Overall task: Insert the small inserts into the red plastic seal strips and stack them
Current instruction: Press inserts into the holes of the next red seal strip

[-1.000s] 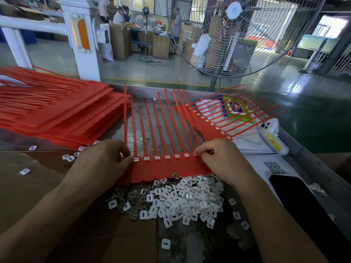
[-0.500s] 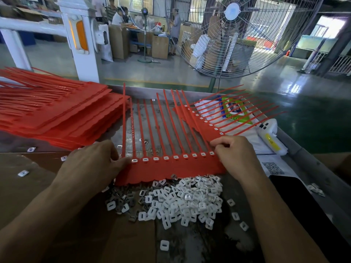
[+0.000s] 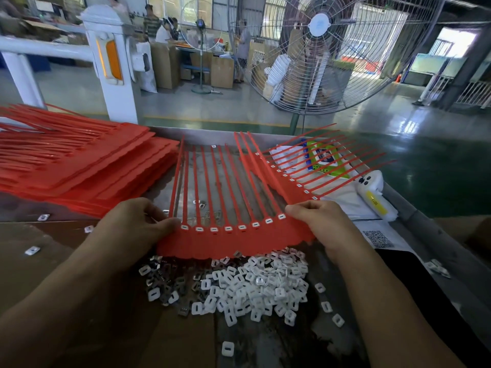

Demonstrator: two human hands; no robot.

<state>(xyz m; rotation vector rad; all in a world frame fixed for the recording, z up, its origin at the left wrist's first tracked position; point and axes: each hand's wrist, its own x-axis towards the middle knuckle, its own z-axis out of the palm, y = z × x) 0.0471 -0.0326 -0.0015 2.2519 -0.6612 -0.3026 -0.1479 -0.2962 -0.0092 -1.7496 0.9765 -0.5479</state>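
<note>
A red sheet of seal strips (image 3: 233,241) is raised a little above the table, with a white insert in each socket along its base. My left hand (image 3: 132,224) pinches its left end and my right hand (image 3: 321,221) pinches its right end. Below it lies a pile of small white inserts (image 3: 247,288) mixed with some metal clips. A second red sheet (image 3: 289,187) lies fanned out to the right behind it. A stack of red sheets (image 3: 79,166) rests at the left.
A white handheld device (image 3: 374,195) and printed papers (image 3: 326,160) lie at the right, a QR-code sheet (image 3: 378,239) and a black phone (image 3: 430,293) nearer. Loose inserts dot the brown cardboard (image 3: 39,261). A big floor fan (image 3: 318,54) stands beyond the table edge.
Both hands have lifted the red sheet off the table and shifted it slightly right. My right hand moved from pressing inserts to pinching the sheet's right end.
</note>
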